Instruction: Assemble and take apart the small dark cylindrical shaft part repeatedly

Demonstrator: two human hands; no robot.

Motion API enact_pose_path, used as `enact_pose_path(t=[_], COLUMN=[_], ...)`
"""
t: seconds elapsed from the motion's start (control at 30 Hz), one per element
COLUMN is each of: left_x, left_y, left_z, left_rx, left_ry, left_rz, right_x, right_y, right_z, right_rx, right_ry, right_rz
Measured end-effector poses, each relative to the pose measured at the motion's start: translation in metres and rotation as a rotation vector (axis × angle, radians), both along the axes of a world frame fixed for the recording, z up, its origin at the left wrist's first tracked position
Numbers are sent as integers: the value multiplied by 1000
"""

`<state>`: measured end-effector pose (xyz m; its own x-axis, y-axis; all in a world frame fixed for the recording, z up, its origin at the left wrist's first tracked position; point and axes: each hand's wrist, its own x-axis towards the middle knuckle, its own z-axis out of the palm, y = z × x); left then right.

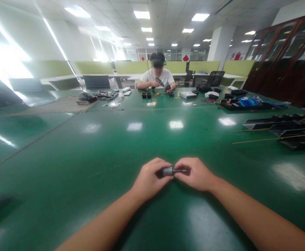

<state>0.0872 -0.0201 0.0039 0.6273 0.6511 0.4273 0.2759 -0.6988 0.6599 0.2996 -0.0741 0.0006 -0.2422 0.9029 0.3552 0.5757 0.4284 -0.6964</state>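
Note:
Just above the green table (110, 146), a small dark grey cylinder with a thin rod (168, 171) lies sideways between my hands; its exact kind is too small to make out. My left hand (150, 177) is closed, thumb and fingers gripping the thick grey body from the left. On the other side, my right hand (195, 174) pinches around the narrow end, where the rod points right into the palm. The fingertips of both hands nearly meet at the joint between body and rod. My left palm hides the far end of the cylinder.
Across the table a person (156, 76) in a white shirt holds a dark power tool (160, 82). Black metal profiles (262, 122) and thin yellow rods (257, 141) lie at right. Behind them are a blue item (248, 101) and a white box (188, 95). Cluttered parts (104, 95) sit back left.

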Motion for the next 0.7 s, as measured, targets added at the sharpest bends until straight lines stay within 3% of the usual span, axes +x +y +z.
enact_pose_path(t=[0.7], left_x=[1], left_y=[0], left_z=[0], left_rx=[2], left_ry=[-13], left_rz=[11], right_x=[3], right_y=[2], right_z=[-3], right_rx=[-16], right_ry=[-17], right_rz=[-38])
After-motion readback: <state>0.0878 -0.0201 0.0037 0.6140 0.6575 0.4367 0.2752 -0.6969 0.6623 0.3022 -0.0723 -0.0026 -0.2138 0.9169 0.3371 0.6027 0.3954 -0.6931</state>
